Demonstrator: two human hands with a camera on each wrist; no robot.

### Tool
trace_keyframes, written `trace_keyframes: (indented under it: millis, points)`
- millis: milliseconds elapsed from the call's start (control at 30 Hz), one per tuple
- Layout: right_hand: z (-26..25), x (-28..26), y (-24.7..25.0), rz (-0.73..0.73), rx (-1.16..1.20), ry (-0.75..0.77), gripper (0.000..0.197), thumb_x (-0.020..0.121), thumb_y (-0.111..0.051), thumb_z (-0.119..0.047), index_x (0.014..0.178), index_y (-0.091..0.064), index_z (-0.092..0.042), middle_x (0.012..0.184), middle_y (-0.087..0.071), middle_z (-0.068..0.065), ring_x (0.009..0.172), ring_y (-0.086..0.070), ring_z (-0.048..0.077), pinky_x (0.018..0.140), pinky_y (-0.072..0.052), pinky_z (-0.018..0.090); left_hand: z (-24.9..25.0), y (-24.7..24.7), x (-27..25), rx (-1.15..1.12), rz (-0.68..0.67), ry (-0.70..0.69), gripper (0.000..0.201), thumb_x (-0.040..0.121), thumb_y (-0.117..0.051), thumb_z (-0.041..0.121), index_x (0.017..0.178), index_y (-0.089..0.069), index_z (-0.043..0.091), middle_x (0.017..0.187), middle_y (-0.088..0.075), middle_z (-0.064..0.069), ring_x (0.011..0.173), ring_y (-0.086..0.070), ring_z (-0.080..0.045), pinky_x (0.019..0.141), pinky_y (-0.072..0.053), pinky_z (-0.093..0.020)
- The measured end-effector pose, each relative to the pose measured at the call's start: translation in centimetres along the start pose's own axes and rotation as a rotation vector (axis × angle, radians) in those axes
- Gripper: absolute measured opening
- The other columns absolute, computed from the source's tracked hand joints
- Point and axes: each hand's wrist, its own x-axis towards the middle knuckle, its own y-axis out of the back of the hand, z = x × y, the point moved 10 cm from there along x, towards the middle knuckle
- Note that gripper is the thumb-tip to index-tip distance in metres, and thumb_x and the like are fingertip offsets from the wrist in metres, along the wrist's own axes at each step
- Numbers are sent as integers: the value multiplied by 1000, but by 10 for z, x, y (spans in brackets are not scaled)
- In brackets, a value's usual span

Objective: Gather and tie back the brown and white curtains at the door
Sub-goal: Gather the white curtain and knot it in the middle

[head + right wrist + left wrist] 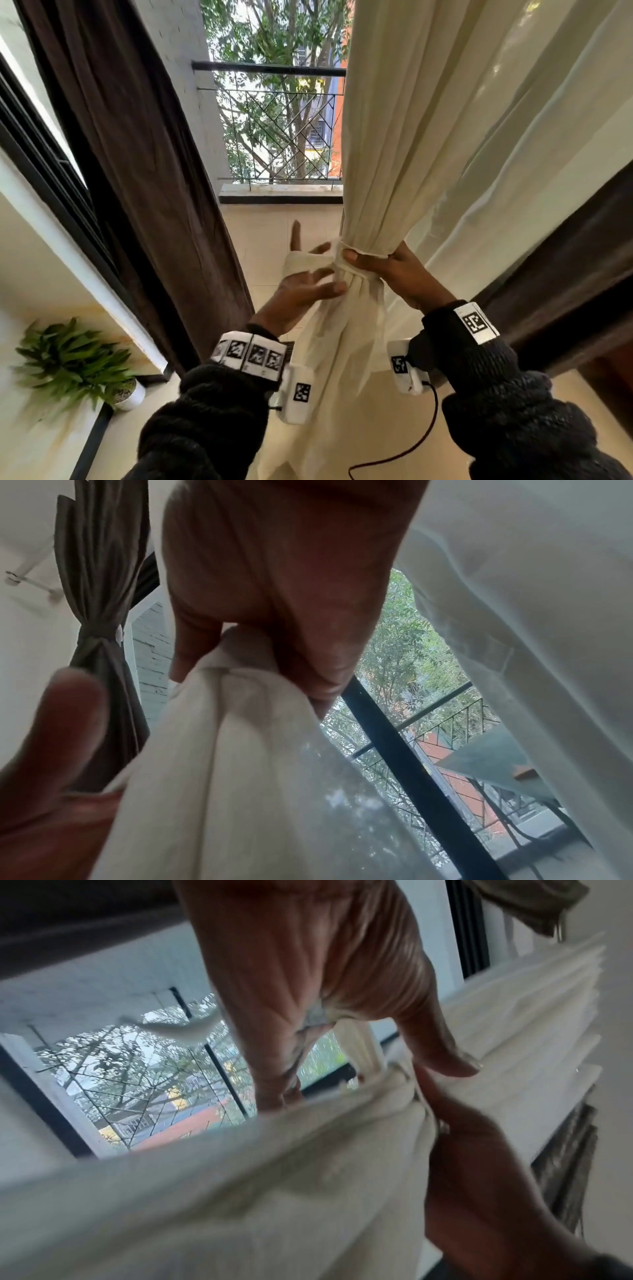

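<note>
At the doorway's three o'clock side, the cream cotton curtain [394,178] is bunched, a matching cloth tie band [346,255] around it. The right hand [400,274] clasps the bunch; the left hand [305,291], fingers spread, has the band's end looped around it. The brown velvety curtain [144,164] hangs at ten o'clock.

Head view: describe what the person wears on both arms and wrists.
Both arms wear dark knitted sleeves. Each wrist carries a white band printed with black-and-white square markers, plus a white camera block below it. A thin black cable trails from the right block. The fingers are bare.
</note>
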Motion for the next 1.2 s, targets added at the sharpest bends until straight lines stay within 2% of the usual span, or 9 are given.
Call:
trace_keyframes:
  millis: [100,200,333,467,600,800,1000,1133,1200]
  points:
    - [14,2,11,55,66,-27,35,81,-75,-22,116,-71,-17,118,-73,6,115,-67,22,103,-51,41,33,29,-8,93,142,-148,80,68,-88,22,137,-50,27,121,-62,-10,114,-58,-32,99,-46,-59]
    - [28,0,13,118,163,-54,43,79,-77,-31,115,-72,-9,114,-73,11,112,-67,29,106,-49,50,79,46,-17,253,340,-294,11,77,-77,12,80,-67,15,74,-67,7,76,-66,-13,67,-61,-42]
    - [42,-7,5,115,249,-102,37,83,-74,-26,115,-70,-9,109,-74,8,104,-69,24,96,-53,41,108,64,-7,300,501,-246,31,80,-75,5,71,-46,12,54,-50,12,43,-57,-10,45,-56,-30]
    - [46,-9,5,138,319,-78,44,81,-74,-22,121,-65,-5,110,-73,10,102,-69,24,90,-55,36,104,58,12,-39,275,29,30,55,-85,8,71,-61,12,73,-69,-8,72,-72,-20,75,-61,-35]
    - [53,-10,18,286,294,-38,46,85,-76,-23,125,-61,-6,118,-69,23,106,-67,36,97,-53,51,123,49,8,14,255,-2,30,74,-67,-10,103,-62,-7,105,-72,-24,93,-74,-27,80,-61,-29]
    - [38,-5,21,540,51,82,36,92,-70,-20,125,-61,-9,117,-71,3,108,-67,13,92,-54,26,164,-17,-7,440,432,-350,25,74,-78,-6,88,-59,0,60,-72,-3,47,-68,-15,47,-56,-24]
    - [73,9,-31,327,-150,-100,33,94,-57,5,126,-54,11,122,-62,21,108,-57,14,102,-49,37,97,-99,39,1388,250,-239,22,87,-68,32,108,-68,27,104,-74,2,100,-69,-18,88,-53,-34]
    - [42,-11,-21,547,-63,96,44,83,-61,-18,121,-43,-31,119,-56,-1,105,-56,-6,90,-47,20,99,-80,47,1382,237,-182,32,98,-48,37,118,-68,23,110,-73,-9,102,-67,-28,90,-53,-40]
    - [31,-24,-13,664,39,152,58,77,-69,-9,119,-32,-25,119,-48,-6,109,-54,-3,87,-47,16,100,-73,50,1370,226,-167,34,98,-43,35,121,-66,22,107,-74,-11,98,-69,-29,89,-53,-42]
